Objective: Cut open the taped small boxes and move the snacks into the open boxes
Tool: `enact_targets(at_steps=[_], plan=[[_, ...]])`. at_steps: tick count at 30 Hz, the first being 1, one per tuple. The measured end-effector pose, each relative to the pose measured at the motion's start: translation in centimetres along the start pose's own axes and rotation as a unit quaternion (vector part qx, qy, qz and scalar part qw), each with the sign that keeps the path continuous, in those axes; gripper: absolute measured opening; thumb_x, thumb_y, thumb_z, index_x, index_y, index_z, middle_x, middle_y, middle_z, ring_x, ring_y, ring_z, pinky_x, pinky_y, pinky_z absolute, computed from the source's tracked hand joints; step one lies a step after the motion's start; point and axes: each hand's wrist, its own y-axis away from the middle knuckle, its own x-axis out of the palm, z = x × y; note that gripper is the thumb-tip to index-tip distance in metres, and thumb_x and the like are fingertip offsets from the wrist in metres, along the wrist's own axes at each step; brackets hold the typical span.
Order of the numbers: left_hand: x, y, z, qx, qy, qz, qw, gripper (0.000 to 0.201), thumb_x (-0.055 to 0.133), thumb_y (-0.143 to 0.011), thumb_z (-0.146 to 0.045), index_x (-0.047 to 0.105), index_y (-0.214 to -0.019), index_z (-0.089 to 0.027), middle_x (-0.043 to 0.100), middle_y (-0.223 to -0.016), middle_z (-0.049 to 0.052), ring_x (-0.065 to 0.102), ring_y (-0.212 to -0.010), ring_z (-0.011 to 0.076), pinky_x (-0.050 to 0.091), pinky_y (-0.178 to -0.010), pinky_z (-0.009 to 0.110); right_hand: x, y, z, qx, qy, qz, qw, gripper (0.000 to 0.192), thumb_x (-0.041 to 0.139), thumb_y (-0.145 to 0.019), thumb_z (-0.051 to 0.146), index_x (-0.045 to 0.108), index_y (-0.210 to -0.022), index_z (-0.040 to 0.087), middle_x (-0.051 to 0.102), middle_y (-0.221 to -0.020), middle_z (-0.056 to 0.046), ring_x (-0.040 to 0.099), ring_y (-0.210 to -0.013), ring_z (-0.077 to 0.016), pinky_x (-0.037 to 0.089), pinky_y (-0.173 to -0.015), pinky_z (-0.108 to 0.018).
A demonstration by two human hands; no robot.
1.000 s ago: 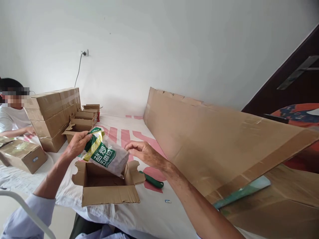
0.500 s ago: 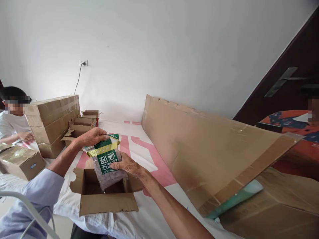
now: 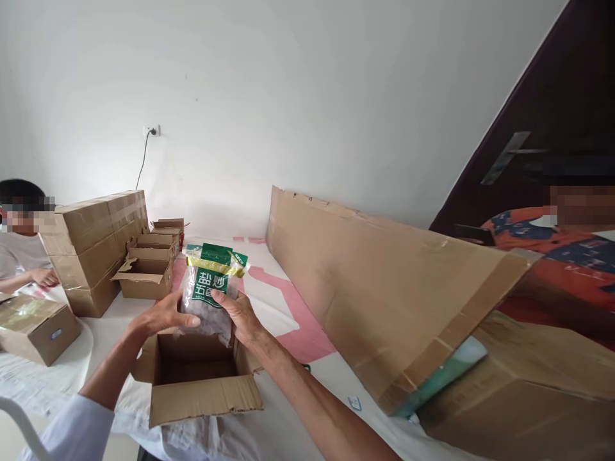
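Bag (image 3: 211, 291) upright — now in both hands

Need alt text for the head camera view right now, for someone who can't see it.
Both hands, left hand and right hand, hold an upright snack bag with a green label just above an open cardboard box on a white-covered table. A long cardboard panel lies to the right; stacked boxes and another person are at left.

The snack bag (image 3: 211, 294) was glossy clear plastic with a printed green label. The open box (image 3: 202, 384) below it was matt, rough brown cardboard, its flap edges torn.
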Motion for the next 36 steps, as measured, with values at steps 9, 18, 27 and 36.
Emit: enact_targets(at_steps=[9,18,27,36], plan=[[0.9,-0.2,1.6,0.022,0.092,-0.063,0.994,0.070,0.101,-0.056,-0.030,0.073,-0.119,-0.015,0.080,-0.102,0.009,0.071,-0.088,0.0246,0.056,-0.079,0.033,-1.2,0.1,-0.6,0.014,0.047,0.141,0.989,0.062,0.096,-0.069,0.048,0.075,-0.121,0.022,0.080,-0.122,-0.009,0.073,-0.111,-0.0305,0.056,-0.100,-0.046],[1.0,0.1,3.5,-0.006,0.085,-0.075,0.994,0.084,0.103,-0.055,-0.034,0.069,-0.130,-0.016,0.079,-0.101,0.009,0.072,-0.086,0.0241,0.056,-0.069,0.030,-2.4,-0.4,-2.2,0.027,0.085,0.113,0.990,0.054,0.098,-0.064,0.048,0.081,-0.106,0.019,0.083,-0.104,-0.008,0.074,-0.096,-0.0286,0.055,-0.094,-0.045],[1.1,0.5,4.4,-0.003,0.092,-0.069,0.993,0.069,0.101,-0.057,-0.042,0.076,-0.115,-0.014,0.077,-0.094,0.009,0.070,-0.082,0.0240,0.055,-0.062,0.028,-2.9,-0.4,-2.4,0.044,0.086,0.122,0.988,0.052,0.097,-0.064,0.049,0.082,-0.103,0.019,0.083,-0.100,-0.007,0.075,-0.092,-0.0281,0.055,-0.092,-0.044],[1.1,0.9,5.2,0.013,0.139,-0.036,0.990,0.055,0.098,-0.065,-0.034,0.080,-0.114,-0.017,0.081,-0.102,0.010,0.073,-0.093,0.0271,0.054,-0.089,0.037,-3.2,-0.3,-2.9,0.035,0.076,0.107,0.991,0.053,0.097,-0.065,0.049,0.081,-0.105,0.019,0.083,-0.106,-0.008,0.075,-0.098,-0.0290,0.055,-0.096,-0.045]])
